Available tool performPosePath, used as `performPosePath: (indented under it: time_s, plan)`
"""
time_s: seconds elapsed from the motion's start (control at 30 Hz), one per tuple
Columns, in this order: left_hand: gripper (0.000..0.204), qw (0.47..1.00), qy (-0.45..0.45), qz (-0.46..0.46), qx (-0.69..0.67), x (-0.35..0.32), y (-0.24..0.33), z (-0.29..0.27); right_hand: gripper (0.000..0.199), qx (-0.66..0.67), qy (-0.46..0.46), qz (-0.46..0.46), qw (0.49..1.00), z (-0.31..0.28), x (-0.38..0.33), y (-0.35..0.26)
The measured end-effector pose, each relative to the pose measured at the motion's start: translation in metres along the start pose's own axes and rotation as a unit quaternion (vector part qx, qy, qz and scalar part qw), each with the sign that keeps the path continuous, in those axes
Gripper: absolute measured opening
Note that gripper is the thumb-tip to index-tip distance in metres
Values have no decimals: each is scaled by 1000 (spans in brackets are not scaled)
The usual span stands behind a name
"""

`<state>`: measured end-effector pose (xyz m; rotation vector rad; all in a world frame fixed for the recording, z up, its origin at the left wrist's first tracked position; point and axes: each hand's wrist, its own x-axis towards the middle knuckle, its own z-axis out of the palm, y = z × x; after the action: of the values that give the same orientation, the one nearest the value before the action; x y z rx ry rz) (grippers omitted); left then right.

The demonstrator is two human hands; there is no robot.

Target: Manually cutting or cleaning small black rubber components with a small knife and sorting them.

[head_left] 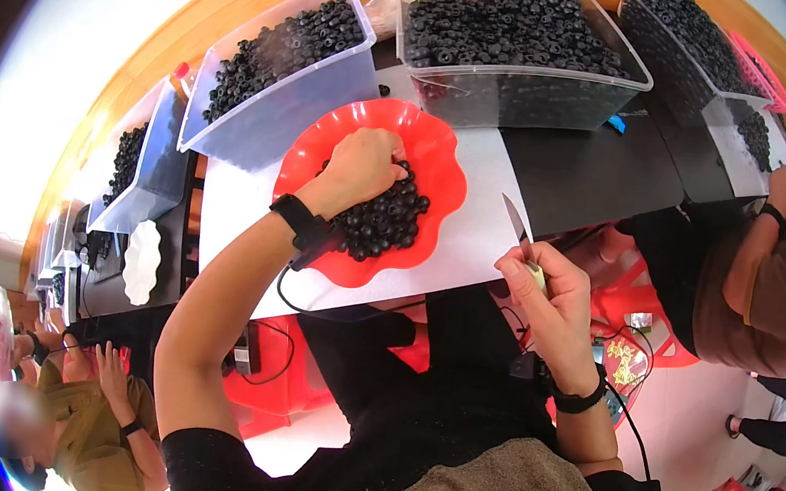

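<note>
A red bowl with a wavy rim (445, 178) sits on the white sheet in front of me, holding a heap of small, shiny black round pieces (386, 225). My left hand (363, 168) reaches into the bowl over the heap. Its fingers are curled together, and a black piece shows at the fingertips. To the right of the bowl, near the table's front edge, my right hand (554, 290) is closed around the pale handle of a small knife (516, 217). The blade points up and away from me, apart from the bowl.
Clear plastic bins (522, 75) full of black ring-shaped pieces line the back of the table. A blue-tinted bin (285, 85) stands close behind the bowl. People work at left (96, 425) and right (783, 264). A cable (345, 316) hangs by the front edge.
</note>
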<state>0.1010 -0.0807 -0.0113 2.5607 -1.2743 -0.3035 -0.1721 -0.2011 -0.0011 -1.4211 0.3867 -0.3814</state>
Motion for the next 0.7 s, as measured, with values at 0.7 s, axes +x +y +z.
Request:
performPosePath:
  time_s: [0.7]
  plan:
    - [24,682,-82,-47,-725,-110,46,-38,24,-55,-74,-40,995,30,1,-14]
